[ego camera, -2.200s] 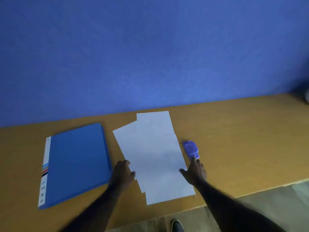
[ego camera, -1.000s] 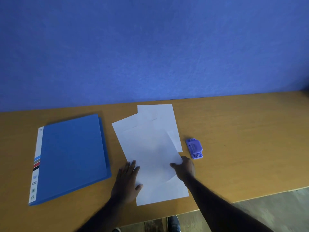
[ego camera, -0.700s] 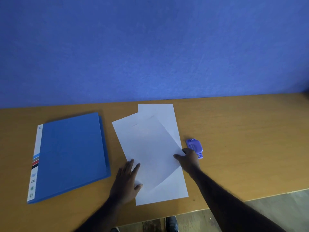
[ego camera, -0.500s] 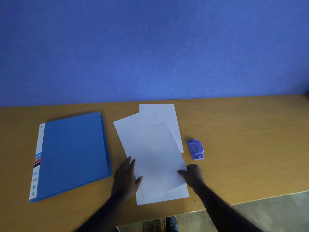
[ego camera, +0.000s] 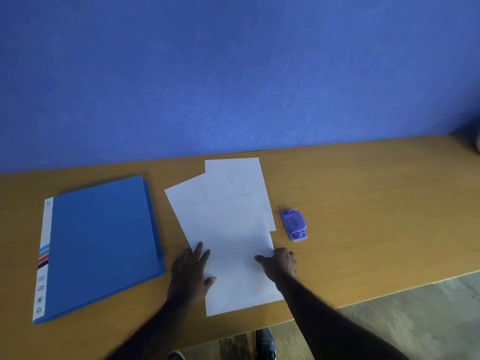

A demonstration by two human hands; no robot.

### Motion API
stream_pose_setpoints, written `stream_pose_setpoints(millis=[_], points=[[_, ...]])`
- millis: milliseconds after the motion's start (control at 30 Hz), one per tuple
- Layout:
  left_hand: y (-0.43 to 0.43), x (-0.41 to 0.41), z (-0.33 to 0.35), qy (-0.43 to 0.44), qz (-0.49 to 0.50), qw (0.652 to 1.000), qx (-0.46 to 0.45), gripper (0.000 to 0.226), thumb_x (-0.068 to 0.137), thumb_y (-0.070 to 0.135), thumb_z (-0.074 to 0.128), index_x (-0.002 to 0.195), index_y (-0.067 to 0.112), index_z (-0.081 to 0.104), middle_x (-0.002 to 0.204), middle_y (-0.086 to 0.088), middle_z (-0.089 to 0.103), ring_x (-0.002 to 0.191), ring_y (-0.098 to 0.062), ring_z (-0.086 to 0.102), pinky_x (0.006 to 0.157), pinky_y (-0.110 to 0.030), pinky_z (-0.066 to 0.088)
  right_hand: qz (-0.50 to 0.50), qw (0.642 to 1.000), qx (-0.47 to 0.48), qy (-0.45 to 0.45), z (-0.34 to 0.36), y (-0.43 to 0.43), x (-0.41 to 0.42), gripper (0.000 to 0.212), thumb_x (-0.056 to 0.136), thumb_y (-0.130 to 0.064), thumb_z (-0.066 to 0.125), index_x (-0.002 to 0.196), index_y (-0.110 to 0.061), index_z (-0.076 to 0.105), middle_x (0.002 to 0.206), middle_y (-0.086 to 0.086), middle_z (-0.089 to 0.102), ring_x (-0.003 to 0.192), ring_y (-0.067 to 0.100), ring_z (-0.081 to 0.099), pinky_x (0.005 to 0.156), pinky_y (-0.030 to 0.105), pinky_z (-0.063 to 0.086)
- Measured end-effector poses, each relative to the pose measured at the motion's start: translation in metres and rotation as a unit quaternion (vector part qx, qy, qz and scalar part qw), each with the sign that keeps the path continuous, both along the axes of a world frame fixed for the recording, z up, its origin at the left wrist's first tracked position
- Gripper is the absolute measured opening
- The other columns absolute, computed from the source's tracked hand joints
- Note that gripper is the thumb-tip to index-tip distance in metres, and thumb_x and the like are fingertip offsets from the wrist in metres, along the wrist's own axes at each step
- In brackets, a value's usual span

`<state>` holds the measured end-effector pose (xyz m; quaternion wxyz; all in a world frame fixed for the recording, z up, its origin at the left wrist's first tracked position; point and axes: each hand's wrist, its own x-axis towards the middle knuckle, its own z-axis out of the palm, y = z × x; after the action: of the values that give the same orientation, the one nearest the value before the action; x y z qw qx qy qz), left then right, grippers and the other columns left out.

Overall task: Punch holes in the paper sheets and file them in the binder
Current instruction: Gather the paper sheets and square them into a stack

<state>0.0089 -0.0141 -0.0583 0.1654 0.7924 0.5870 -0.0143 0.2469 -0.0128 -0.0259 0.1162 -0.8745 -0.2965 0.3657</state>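
Three white paper sheets (ego camera: 228, 224) lie fanned and overlapping in the middle of the wooden table (ego camera: 363, 203). My left hand (ego camera: 191, 272) rests flat on the table at their left edge, fingers spread and touching the paper. My right hand (ego camera: 280, 262) sits at the right edge of the nearest sheet, thumb on top of it. A closed blue binder (ego camera: 101, 242) with a white spine lies to the left. A small purple hole punch (ego camera: 294, 224) sits on the table just right of the sheets, apart from my right hand.
A blue wall (ego camera: 233, 74) runs along the table's far edge. The table's near edge crosses the lower right, with grey floor (ego camera: 428, 320) beyond it. A dark shoe (ego camera: 265, 344) shows under the table.
My right hand slid the top sheet about over the other two, first up toward the punch, then back toward me. The left hand stayed at the sheets' left edge.
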Motion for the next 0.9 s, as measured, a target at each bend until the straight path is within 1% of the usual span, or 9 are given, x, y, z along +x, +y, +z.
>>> stream_pose_setpoints(millis=[133,200,267,367,433,600,767,800,900], points=[[0.001,0.001,0.001,0.015,-0.008,1.000,0.000,0.078,0.061,0.054,0.082,0.128,0.021,0.060,0.142,-0.008,0.051,0.121,-0.037,0.056,0.090,-0.052,0.048,-0.011,0.999,-0.016,0.032,0.002,0.008,-0.005,0.074,0.061,-0.057,0.078,0.116,-0.011,0.060,0.120,0.006,0.050,0.114,0.029,0.049,0.095,0.046,0.048],[0.001,0.001,0.003,0.019,-0.008,1.000,0.001,0.079,0.060,0.056,0.082,0.128,0.021,0.061,0.141,-0.008,0.052,0.121,-0.037,0.057,0.089,-0.052,0.049,0.001,0.997,0.006,0.074,0.006,0.010,-0.004,0.069,0.061,-0.052,0.081,0.112,-0.011,0.059,0.111,0.004,0.057,0.101,0.025,0.057,0.080,0.039,0.055],[0.000,0.000,0.003,0.009,-0.001,1.000,0.001,0.078,0.064,0.056,0.079,0.131,0.022,0.058,0.145,-0.007,0.048,0.125,-0.037,0.052,0.094,-0.052,0.046,0.004,0.992,0.046,0.120,0.013,0.013,-0.001,0.055,0.069,-0.037,0.082,0.110,-0.010,0.056,0.104,0.005,0.062,0.092,0.022,0.060,0.065,0.031,0.053],[-0.001,0.000,0.004,-0.015,0.004,1.000,-0.003,0.078,0.074,0.056,0.071,0.140,0.023,0.047,0.154,-0.005,0.033,0.137,-0.035,0.038,0.105,-0.051,0.035,0.019,0.988,0.086,0.131,0.022,0.018,0.010,0.028,0.079,-0.014,0.072,0.103,-0.008,0.060,0.099,0.007,0.066,0.088,0.025,0.064,0.073,0.039,0.058],[-0.002,0.001,0.005,-0.037,0.021,0.999,-0.011,0.079,0.081,0.056,0.064,0.147,0.021,0.036,0.159,-0.004,0.021,0.144,-0.031,0.027,0.112,-0.047,0.027,0.056,0.986,0.113,0.106,0.028,0.023,0.017,0.018,0.080,-0.009,0.068,0.097,-0.012,0.062,0.091,0.004,0.065,0.085,0.025,0.064,0.077,0.041,0.057],[0.004,-0.005,0.007,-0.078,0.099,0.992,-0.030,0.082,0.090,0.058,0.048,0.153,0.015,0.017,0.162,-0.003,0.008,0.147,-0.024,0.014,0.117,-0.040,0.019,0.072,0.977,0.177,0.099,0.043,0.053,0.024,0.020,0.080,-0.010,0.071,0.099,-0.009,0.065,0.088,0.006,0.065,0.082,0.027,0.061,0.063,0.030,0.048],[0.006,-0.005,0.007,-0.053,0.092,0.994,-0.032,0.087,0.082,0.071,0.021,0.151,0.018,0.026,0.162,0.001,0.011,0.146,-0.022,0.015,0.114,-0.041,0.023,0.107,0.974,0.177,0.092,0.041,0.099,0.010,0.016,0.079,-0.012,0.072,0.093,-0.007,0.066,0.090,0.012,0.069,0.079,0.030,0.064,0.066,0.036,0.052],[0.006,-0.005,0.006,-0.052,0.094,0.994,-0.033,0.087,0.082,0.071,0.020,0.151,0.019,0.025,0.162,0.002,0.010,0.147,-0.021,0.014,0.114,-0.040,0.022,0.117,0.975,0.169,0.086,0.036,0.107,0.006,0.017,0.078,-0.013,0.072,0.093,-0.007,0.066,0.092,0.013,0.069,0.080,0.030,0.064,0.067,0.036,0.052],[0.008,-0.006,0.002,-0.064,0.108,0.992,-0.030,0.080,0.087,0.064,0.036,0.152,0.020,0.022,0.161,0.002,0.014,0.146,-0.020,0.016,0.115,-0.040,0.024,0.155,0.978,0.139,0.030,0.025,0.121,-0.008,0.021,0.081,-0.019,0.070,0.097,-0.008,0.065,0.097,0.014,0.065,0.089,0.030,0.062,0.070,0.032,0.048]])
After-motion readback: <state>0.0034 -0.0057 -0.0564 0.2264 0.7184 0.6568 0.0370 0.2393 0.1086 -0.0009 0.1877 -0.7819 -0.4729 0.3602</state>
